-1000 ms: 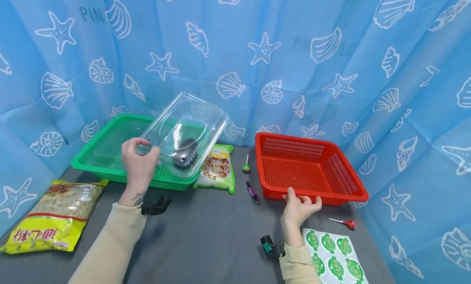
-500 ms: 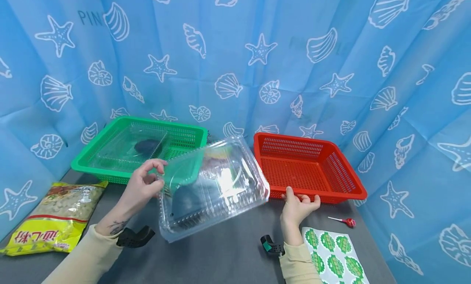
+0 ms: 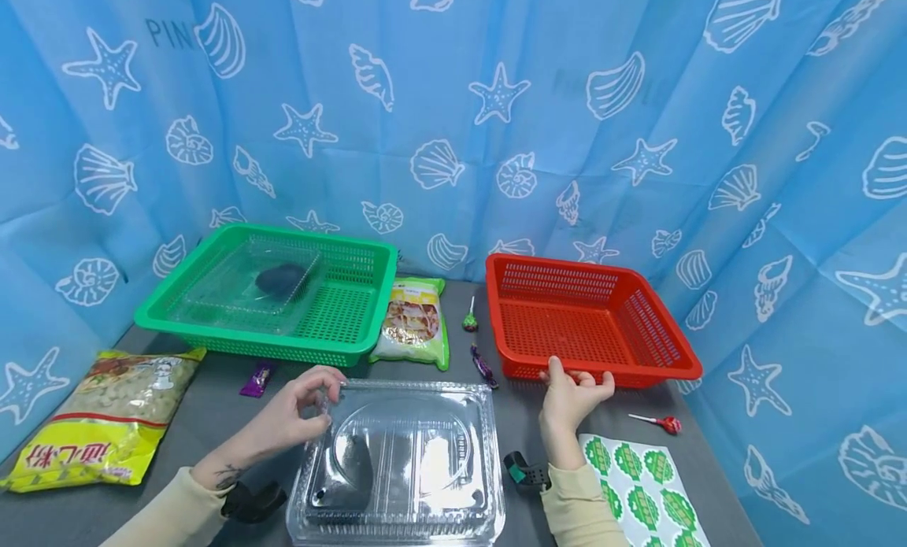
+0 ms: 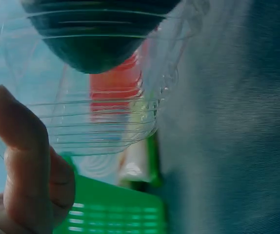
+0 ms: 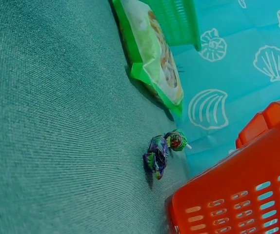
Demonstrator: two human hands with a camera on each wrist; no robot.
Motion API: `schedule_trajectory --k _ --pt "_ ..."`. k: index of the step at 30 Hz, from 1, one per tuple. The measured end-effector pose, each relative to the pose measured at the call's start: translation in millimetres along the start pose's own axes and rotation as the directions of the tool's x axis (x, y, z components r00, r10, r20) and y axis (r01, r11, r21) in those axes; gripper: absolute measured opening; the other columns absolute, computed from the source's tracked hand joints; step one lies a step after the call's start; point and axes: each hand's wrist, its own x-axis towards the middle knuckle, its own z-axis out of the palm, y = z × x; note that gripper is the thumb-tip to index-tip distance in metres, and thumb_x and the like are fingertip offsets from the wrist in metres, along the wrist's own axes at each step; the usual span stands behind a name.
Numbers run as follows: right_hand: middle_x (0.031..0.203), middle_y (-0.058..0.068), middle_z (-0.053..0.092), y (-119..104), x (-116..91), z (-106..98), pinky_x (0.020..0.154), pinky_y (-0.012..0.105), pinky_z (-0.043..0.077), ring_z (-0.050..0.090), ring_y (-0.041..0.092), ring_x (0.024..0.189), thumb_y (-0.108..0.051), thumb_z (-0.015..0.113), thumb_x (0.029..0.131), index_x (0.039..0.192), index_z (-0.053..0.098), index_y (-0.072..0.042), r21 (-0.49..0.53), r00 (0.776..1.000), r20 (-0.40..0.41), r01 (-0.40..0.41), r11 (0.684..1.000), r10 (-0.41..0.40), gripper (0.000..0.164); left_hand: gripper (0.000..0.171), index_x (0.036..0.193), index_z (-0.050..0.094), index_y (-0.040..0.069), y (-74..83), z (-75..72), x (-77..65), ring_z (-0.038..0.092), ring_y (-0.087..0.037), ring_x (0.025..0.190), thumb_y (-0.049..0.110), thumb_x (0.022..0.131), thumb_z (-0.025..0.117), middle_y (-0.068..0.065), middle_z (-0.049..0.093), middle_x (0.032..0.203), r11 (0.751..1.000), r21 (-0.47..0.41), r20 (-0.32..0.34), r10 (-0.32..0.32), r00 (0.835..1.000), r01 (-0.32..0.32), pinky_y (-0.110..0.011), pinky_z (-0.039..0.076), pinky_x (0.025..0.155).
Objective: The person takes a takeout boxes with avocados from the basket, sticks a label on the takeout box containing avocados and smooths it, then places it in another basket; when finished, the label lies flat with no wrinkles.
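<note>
My left hand (image 3: 301, 413) pinches the upper left corner of a clear plastic clamshell box (image 3: 418, 441) in front of me in the head view. Inside the box a dark, smooth oval thing (image 4: 98, 46) shows at the top of the left wrist view; its kind is not clear. My right hand (image 3: 572, 409) holds the front rim of a red plastic basket (image 3: 520, 366), thumb over the edge and the other fingers curled at its outer side. Neither hand's fingers show in the right wrist view.
A green basket (image 3: 364, 338) holds another clear box (image 3: 244, 283) with a dark oval thing. Around lie a yellow pasta bag (image 3: 106, 421), a green-edged food bag (image 3: 412, 323), purple-wrapped candies (image 3: 484, 366), a green lollipop (image 3: 470, 320), a red lollipop (image 3: 668, 425) and a sticker sheet (image 3: 641, 492).
My left hand has carried the clear box from over the green basket down and toward me, and turned it squarer to the front. The right hand has stayed at the red basket's rim.
</note>
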Motion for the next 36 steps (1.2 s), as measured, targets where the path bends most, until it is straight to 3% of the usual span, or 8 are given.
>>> schedule_trajectory --k 5,15,21,24,26,30,34,36 --pt "0.084 0.007 0.039 2 1 -1 0.049 0.035 0.051 0.050 0.020 0.049 0.002 0.072 0.066 0.123 0.017 -0.020 0.003 1.000 0.004 -0.006 1.000 0.006 0.083 0.030 0.082 0.047 0.010 -15.4 5.1 -1.7 0.047 -0.011 0.082 -0.012 0.062 0.053 -0.013 0.045 0.107 0.999 0.002 0.044 0.036 0.998 -0.036 -0.026 0.041 0.056" --pt "0.083 0.006 0.038 -1 -1 -1 0.051 0.034 0.052 0.052 0.019 0.050 -0.004 0.074 0.066 0.123 0.015 -0.021 -0.027 0.999 0.024 -0.025 0.999 0.026 0.085 0.027 0.083 0.048 0.009 -29.8 9.4 -5.9 0.045 -0.012 0.062 -0.010 0.065 0.054 -0.015 0.043 0.111 0.998 -0.026 0.079 -0.049 0.996 0.051 -0.026 0.042 0.046" --pt "0.085 0.005 0.039 -31 -10 3 0.051 0.033 0.052 0.054 0.020 0.051 0.000 0.071 0.069 0.127 0.007 -0.018 -0.064 0.979 0.049 -0.195 0.979 0.198 0.088 0.025 0.089 0.050 0.004 -29.3 7.3 -6.9 0.047 -0.014 0.062 -0.010 0.070 0.055 -0.017 0.040 0.117 0.990 -0.067 0.113 -0.117 0.987 0.125 -0.031 0.042 0.032" --pt "0.094 0.006 0.042 -41 -19 -5 0.054 0.034 0.052 0.057 0.018 0.057 -0.019 0.070 0.073 0.128 0.011 -0.017 -0.231 0.951 0.095 -0.266 0.936 0.294 0.081 0.028 0.101 0.054 0.006 -24.0 4.0 -11.5 0.054 -0.016 0.072 -0.001 0.075 0.062 -0.014 0.040 0.121 0.994 0.016 0.073 -0.110 0.991 0.109 -0.033 0.048 0.043" --pt "0.099 0.008 0.043 -52 -30 -10 0.055 0.035 0.052 0.058 0.018 0.066 -0.029 0.066 0.076 0.127 0.017 -0.015 -0.329 0.921 0.180 -0.276 0.903 0.346 0.072 0.037 0.111 0.054 0.009 -18.2 2.3 -18.3 0.056 -0.018 0.080 0.006 0.075 0.065 -0.012 0.039 0.122 0.992 0.100 0.007 -0.081 0.997 0.080 -0.033 0.050 0.054" --pt "0.106 0.013 0.040 -102 -70 -9 0.062 0.032 0.051 0.054 0.019 0.081 -0.022 0.054 0.085 0.126 0.024 -0.008 -0.523 0.822 0.395 -0.166 0.836 0.411 0.052 0.052 0.122 0.047 0.006 -4.1 3.2 -38.8 0.057 -0.022 0.086 0.005 0.073 0.067 -0.012 0.039 0.121 0.983 0.172 -0.128 -0.036 0.991 0.058 -0.034 0.050 0.065" --pt "0.113 0.019 0.035 -145 -117 -7 0.068 0.027 0.047 0.051 0.019 0.087 -0.004 0.052 0.083 0.127 0.024 -0.002 -0.608 0.732 0.529 -0.025 0.794 0.429 0.052 0.056 0.128 0.038 0.007 9.1 7.4 -62.7 0.055 -0.025 0.093 0.003 0.078 0.061 -0.012 0.034 0.126 0.972 -0.012 -0.146 -0.235 0.961 0.236 -0.030 0.051 0.064" --pt "0.115 0.021 0.034 -152 -136 -12 0.067 0.026 0.046 0.050 0.017 0.087 -0.002 0.055 0.080 0.128 0.023 -0.001 -0.624 0.691 0.563 -0.004 0.781 0.454 0.058 0.056 0.133 0.031 0.010 13.8 10.0 -73.5 0.052 -0.029 0.099 0.006 0.083 0.056 -0.015 0.025 0.132 0.918 -0.146 -0.095 -0.383 0.919 0.368 -0.032 0.051 0.067"
